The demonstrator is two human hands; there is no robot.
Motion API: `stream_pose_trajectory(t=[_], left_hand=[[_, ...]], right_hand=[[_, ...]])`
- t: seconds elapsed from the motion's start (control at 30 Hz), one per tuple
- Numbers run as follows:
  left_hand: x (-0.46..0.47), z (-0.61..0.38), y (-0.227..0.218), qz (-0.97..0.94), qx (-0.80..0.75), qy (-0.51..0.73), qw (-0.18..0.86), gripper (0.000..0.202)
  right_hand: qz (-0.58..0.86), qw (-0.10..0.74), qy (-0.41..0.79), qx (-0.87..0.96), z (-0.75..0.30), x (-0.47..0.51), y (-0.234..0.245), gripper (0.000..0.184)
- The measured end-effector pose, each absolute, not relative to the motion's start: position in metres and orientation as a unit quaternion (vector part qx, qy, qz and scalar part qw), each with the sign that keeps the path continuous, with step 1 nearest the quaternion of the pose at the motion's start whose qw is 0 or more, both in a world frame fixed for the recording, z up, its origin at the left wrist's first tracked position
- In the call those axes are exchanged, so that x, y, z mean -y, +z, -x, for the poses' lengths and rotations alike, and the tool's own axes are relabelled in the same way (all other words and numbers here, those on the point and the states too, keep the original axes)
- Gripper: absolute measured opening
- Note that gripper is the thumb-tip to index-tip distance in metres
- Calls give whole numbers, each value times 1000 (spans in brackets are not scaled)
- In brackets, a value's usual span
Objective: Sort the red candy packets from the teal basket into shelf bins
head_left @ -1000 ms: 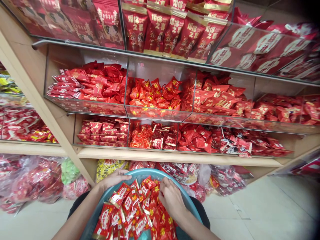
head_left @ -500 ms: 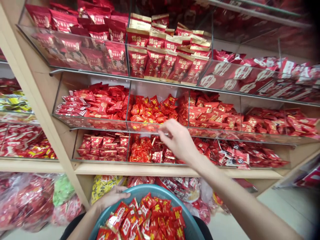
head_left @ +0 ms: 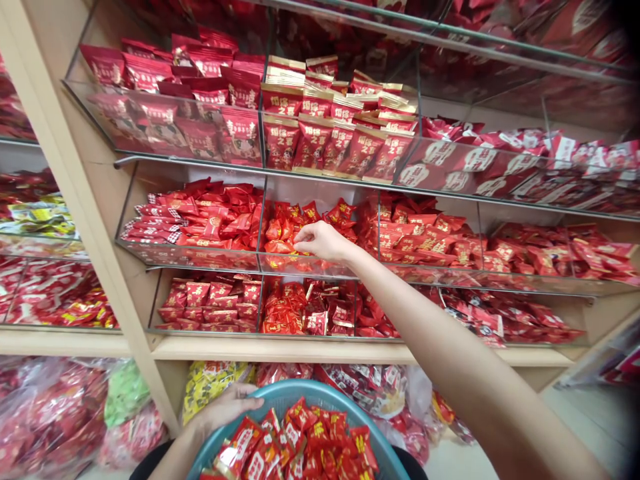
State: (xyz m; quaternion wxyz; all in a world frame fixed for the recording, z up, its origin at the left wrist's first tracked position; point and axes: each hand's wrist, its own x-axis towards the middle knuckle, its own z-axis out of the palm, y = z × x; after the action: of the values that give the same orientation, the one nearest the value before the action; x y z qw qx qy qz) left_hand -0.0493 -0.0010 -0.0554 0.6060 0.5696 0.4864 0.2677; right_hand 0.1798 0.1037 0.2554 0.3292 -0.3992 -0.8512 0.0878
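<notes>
My left hand (head_left: 225, 408) grips the rim of a teal plastic basin (head_left: 299, 390), its thumb over the edge. Small red candy packets (head_left: 320, 433) with yellow and white print fill the basin. My right hand (head_left: 323, 241) reaches over the clear front of the middle shelf, its fingertips close together at the shiny red wrapped candies (head_left: 281, 230). What lies between those fingertips, if anything, cannot be made out. More red packets (head_left: 210, 213) lie in the compartment to the left, and gold-lettered red packets (head_left: 425, 233) to the right.
Clear dividers and a clear shelf front (head_left: 450, 275) bound the compartments. Gold-topped red bags (head_left: 310, 140) stand on the shelf above. Below the wooden ledge (head_left: 280, 350) lie a yellow bag (head_left: 215, 383) and other plastic bags. A wooden upright (head_left: 90, 180) rises at left.
My right hand has moved left and further in, from the shelf's front edge to the shiny red candies. My left hand still holds the basin; the view has shifted slightly.
</notes>
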Motion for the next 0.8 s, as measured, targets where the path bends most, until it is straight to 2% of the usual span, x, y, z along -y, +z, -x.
stream_pose_trajectory(t=[0.23, 0.4, 0.63, 0.73, 0.8], left_hand=[[-1, 51, -59, -575, -488, 263, 601, 34], [0, 49, -55, -580, -486, 263, 599, 35], [4, 46, -50, -577, -481, 256, 609, 39], [3, 47, -51, -580, -472, 253, 614, 38], [2, 47, -52, -583, -466, 253, 617, 38]], right_hand=[[408, 350, 72, 840, -183, -98, 254, 10], [416, 392, 14, 821, -193, -92, 262, 12], [355, 534, -96, 761, -233, -37, 277, 13], [340, 552, -97, 755, -245, 4, 251, 11], [347, 540, -32, 766, -244, 25, 213, 11]])
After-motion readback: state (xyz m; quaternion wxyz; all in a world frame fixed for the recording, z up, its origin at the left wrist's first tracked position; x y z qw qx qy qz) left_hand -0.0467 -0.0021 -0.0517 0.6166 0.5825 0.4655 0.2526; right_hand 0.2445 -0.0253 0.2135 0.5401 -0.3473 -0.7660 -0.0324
